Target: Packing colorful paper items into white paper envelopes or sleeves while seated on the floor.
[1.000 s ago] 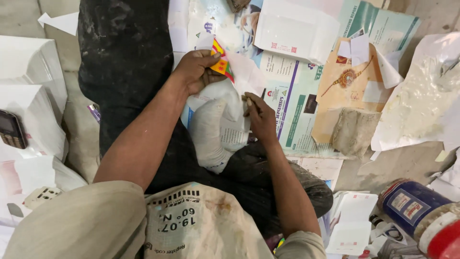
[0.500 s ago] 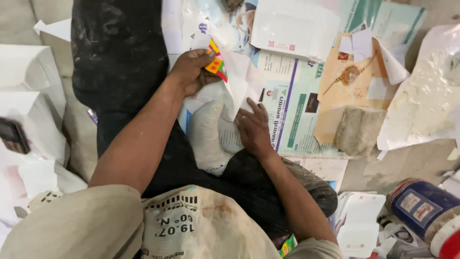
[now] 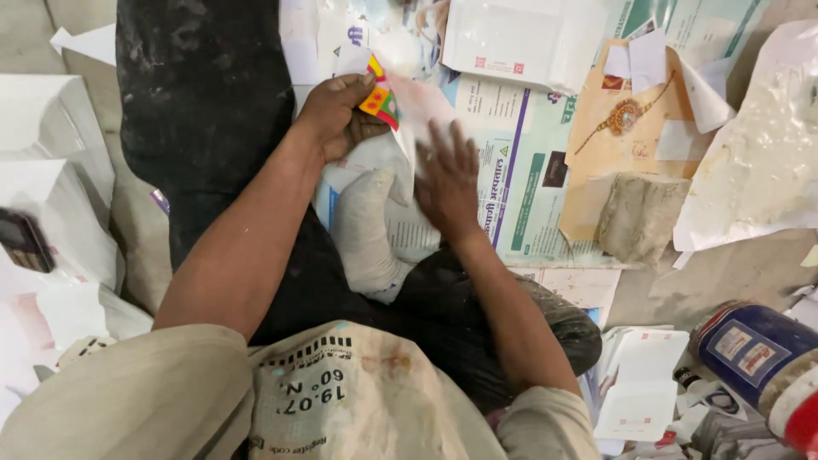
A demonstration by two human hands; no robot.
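Note:
My left hand (image 3: 339, 115) pinches the top edge of a white paper piece with a red, yellow and green printed patch (image 3: 381, 95), holding it up over my lap. My right hand (image 3: 449, 183) is beside it with fingers spread, blurred with motion, flat against the lower part of the same white paper (image 3: 409, 128). Under both hands lies my foot, white with dust (image 3: 365, 230), resting on printed sheets (image 3: 503, 162). A woven sack with stamped print (image 3: 341, 400) covers my lap.
Stacks of white paper bags (image 3: 51, 145) lie at the left with a dark phone (image 3: 24, 241). A tan envelope with a corded ornament (image 3: 626, 115), a grey stone block (image 3: 641, 217), crumpled plastic (image 3: 763, 162) and a blue tin (image 3: 750, 353) sit at the right.
My left hand lifted the coloured paper piece higher. My right hand rose from my foot and opened flat against the paper.

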